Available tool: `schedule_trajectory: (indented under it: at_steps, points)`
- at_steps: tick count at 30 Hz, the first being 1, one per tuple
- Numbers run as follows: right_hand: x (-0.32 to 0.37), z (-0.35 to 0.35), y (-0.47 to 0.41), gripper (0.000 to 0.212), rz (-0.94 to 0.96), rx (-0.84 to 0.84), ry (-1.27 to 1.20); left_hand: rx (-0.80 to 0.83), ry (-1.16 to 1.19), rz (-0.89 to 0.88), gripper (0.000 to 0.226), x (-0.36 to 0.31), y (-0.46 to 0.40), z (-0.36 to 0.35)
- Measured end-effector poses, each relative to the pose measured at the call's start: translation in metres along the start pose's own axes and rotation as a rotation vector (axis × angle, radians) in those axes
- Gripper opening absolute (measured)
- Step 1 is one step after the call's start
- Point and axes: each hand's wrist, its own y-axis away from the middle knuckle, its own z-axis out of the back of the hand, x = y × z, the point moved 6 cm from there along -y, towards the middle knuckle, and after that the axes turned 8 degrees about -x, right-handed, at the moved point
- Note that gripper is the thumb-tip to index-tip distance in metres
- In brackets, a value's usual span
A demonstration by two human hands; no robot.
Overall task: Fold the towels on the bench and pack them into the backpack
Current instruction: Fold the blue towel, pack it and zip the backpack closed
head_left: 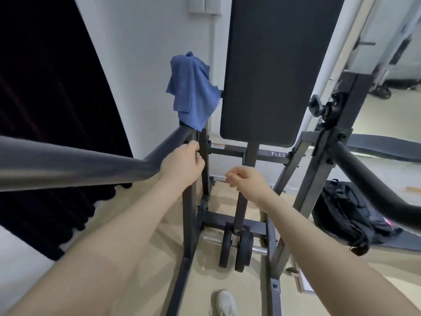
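Head view. A blue towel (192, 92) hangs crumpled over the upper end of the left upright of a dark metal exercise frame (248, 153), just beside the left edge of the upright black back pad (278, 67); its lowest corner drapes onto the far end of the grey padded bar (75, 163) that runs in from the left. The black backpack (348, 215) lies on a grey padded surface at the right, near the foot of the frame's right upright and well apart from the towel.

The left hand (182, 165) is raised below the towel, beside the left upright, with its fingers curled inward; whether the fingers touch the post cannot be told, and this grip holds nothing that can be seen. The right hand (247, 181) hovers in front of the lower crossbar, its fingers loosely curled and its thumb near the fingertips; this grip is empty.

Two black weight plates (237, 246) stand on edge at the base of the frame. A white shoe (225, 303) rests on the beige floor at the bottom edge. A dark curtain (45, 110) fills the left side.
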Motion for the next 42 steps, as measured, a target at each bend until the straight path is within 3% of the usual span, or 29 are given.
schedule_trajectory:
  at_steps: [5, 11, 14, 19, 23, 25, 30, 35, 38, 40, 42]
  points:
    - [0.038, 0.001, -0.095, 0.019, 0.112, 0.021, 0.011, 0.000, -0.267, 0.215, 0.033, 0.047, -0.076, -0.028]
    - [0.089, -0.011, -0.193, 0.024, 0.304, 0.100, 0.060, 0.040, -0.324, 0.389, 0.033, 0.084, -0.126, -0.061]
    - [0.110, -0.014, -0.234, 0.025, 0.419, -0.013, 0.048, 0.061, -0.373, 0.415, 0.035, 0.085, -0.140, -0.076]
    - [0.143, -0.015, -0.289, 0.047, 0.573, -0.309, 0.147, 0.038, -0.409, 0.446, 0.033, 0.087, -0.155, -0.080]
    - [0.153, -0.021, -0.330, 0.059, 0.469, -0.291, 0.134, 0.016, -0.401, 0.492, 0.032, 0.089, -0.155, -0.080]
    - [0.156, -0.020, -0.340, 0.052, 0.441, -0.301, 0.122, 0.010, -0.397, 0.510, 0.033, 0.089, -0.157, -0.080]
    - [0.158, -0.015, -0.337, 0.010, 0.558, -0.295, 0.018, 0.017, -0.403, 0.516, 0.034, 0.085, -0.156, -0.079]
    - [0.115, -0.005, -0.304, 0.028, 0.599, -0.202, 0.178, 0.019, -0.330, 0.533, 0.034, 0.082, -0.148, -0.080]
    - [0.065, -0.004, -0.266, 0.030, 0.630, -0.124, 0.316, -0.203, -0.132, 0.537, 0.034, 0.075, -0.141, -0.065]
    - [0.041, 0.004, -0.243, 0.035, 0.579, -0.132, 0.248, -0.414, 0.072, 0.467, 0.033, 0.063, -0.136, -0.049]
    - [0.028, 0.012, -0.220, 0.037, 0.536, -0.168, 0.183, -0.486, 0.258, 0.381, 0.029, 0.047, -0.131, -0.038]
